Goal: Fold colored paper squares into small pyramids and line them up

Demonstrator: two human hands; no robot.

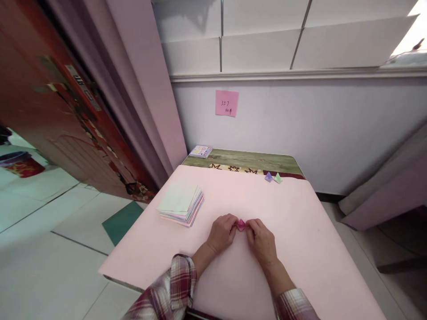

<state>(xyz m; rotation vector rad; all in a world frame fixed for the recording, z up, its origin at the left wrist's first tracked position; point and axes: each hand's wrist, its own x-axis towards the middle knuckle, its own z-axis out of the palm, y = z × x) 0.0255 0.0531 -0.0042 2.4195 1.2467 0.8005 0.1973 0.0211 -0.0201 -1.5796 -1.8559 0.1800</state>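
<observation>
magenta paper fold (241, 225) was located to the right of the paper stack (181, 203), between the two hands. handling, as judged: it was very light, thin and not slippery, but easily crushed or creased out of shape; its side corners were the suitable grip points, to be taken with light fingertip pressure only. pose: both forearms extended over the pink-covered table (300, 249) and converged on the fold, the left hand (222, 233) nearer the paper stack than the right hand (262, 242). the left hand pinched the fold's left side; the right hand pinched its right side, remaining fingers curled. beyond the paper stack, to its right, rested a purple folded piece (268, 177) and a green folded piece (278, 178).
</observation>
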